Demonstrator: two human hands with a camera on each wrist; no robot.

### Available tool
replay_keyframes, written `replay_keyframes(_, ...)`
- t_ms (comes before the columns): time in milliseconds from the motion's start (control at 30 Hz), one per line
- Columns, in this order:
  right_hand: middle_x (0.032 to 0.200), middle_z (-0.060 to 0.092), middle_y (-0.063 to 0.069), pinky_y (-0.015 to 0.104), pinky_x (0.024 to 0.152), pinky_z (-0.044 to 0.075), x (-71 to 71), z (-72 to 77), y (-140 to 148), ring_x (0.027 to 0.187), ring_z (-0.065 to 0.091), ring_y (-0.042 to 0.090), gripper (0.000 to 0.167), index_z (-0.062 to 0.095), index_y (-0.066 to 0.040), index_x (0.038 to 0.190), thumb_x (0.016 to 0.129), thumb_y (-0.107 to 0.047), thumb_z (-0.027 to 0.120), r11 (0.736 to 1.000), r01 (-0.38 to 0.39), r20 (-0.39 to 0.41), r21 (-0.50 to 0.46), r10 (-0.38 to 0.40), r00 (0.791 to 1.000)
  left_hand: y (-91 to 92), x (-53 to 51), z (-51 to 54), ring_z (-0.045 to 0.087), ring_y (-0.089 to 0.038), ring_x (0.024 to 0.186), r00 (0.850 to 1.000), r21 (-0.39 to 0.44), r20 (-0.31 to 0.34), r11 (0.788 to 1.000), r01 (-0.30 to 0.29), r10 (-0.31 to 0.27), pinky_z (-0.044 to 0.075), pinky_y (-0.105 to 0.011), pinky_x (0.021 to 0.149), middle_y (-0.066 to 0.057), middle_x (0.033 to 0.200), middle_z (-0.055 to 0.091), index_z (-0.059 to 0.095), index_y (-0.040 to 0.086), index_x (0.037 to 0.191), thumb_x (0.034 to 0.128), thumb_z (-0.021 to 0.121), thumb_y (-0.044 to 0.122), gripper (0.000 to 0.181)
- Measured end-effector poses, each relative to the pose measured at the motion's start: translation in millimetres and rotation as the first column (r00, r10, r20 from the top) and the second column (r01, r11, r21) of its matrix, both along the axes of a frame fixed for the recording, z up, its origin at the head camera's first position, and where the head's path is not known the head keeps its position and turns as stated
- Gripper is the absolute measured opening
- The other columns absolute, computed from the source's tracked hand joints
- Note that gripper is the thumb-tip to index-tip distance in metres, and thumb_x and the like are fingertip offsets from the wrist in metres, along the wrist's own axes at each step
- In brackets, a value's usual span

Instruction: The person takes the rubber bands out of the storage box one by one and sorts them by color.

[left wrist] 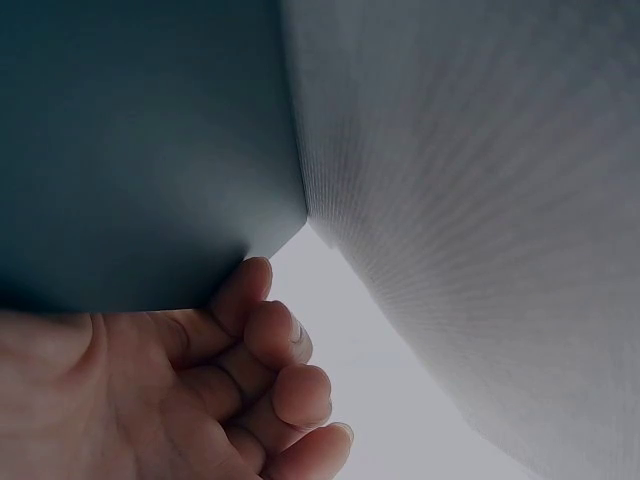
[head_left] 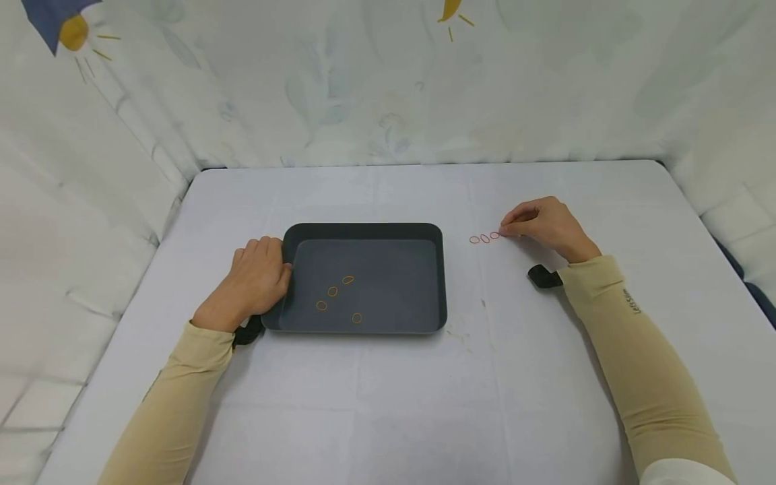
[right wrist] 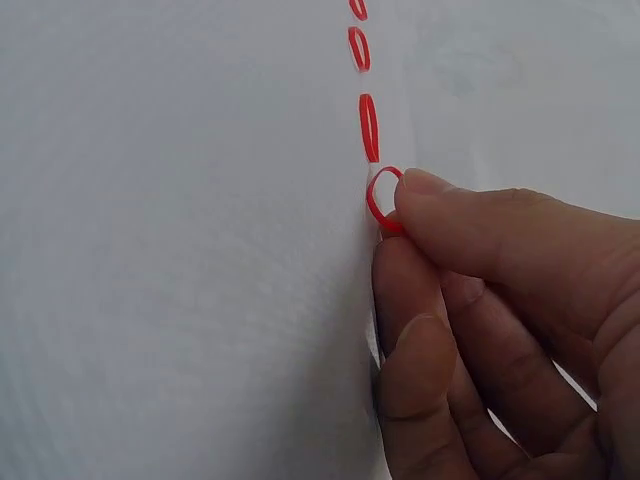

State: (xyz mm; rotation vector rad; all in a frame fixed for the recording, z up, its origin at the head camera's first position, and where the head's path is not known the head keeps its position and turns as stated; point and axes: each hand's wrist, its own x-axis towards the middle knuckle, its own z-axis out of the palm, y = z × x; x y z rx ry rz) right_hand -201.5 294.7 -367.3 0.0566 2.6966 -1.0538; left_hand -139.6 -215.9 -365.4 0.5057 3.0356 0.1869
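Observation:
At the left side of a dark grey tray (head_left: 388, 232), my left hand (head_left: 257, 276) grips the rim, its thumb at the edge. The left wrist view shows the fingers (left wrist: 272, 335) curled beside the tray's wall (left wrist: 150, 150). Farther right, my right hand (head_left: 548, 225) pinches a small red rubber band (right wrist: 375, 205) between thumb and forefinger, close to the tabletop. Ahead of it lie several more red rubber bands (head_left: 485, 238) in a row on the cloth. Inside the tray are several yellow-orange rubber bands (head_left: 333, 292), spread over its left half.
A white cloth (head_left: 412, 404) with creases and faint stains covers the table. White patterned curtains (head_left: 388, 87) hang along the far edge and both sides. Black wrist-worn devices (head_left: 543, 277) sit at both cuffs.

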Motion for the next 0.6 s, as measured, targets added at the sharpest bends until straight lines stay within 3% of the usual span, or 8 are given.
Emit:
replay_keyframes(300,0.106,0.078,-0.007,0.033,0.089,0.044,2.4,2.5,0.9,0.103,0.060,0.015,0.032,0.082,-0.026,0.107,0.085,-0.049,0.083,0.999,0.009,0.008,0.033,-0.009,1.000,0.5,0.8,0.9,0.044,-0.038,0.088,1.000,-0.004,-0.004,1.000,0.005,-0.006,0.031,-0.045,0.075,-0.018,0.094,0.046,0.045,-0.005,0.104,0.1045,0.044,0.015,0.020)
replay_keyframes(600,0.099,0.080,-0.009,0.030,0.083,0.048,2.8,6.2,0.9,0.093,0.066,0.011,0.029,0.082,-0.026,0.107,0.087,-0.047,0.081,0.998,0.006,-0.025,0.067,-0.004,1.000,-0.1,-1.3,-0.1,0.044,-0.037,0.087,1.000,-0.008,-0.015,1.000,0.011,-0.011,0.032,-0.045,0.074,-0.019,0.093,0.046,0.045,-0.006,0.105,0.1044,0.044,0.015,0.021)
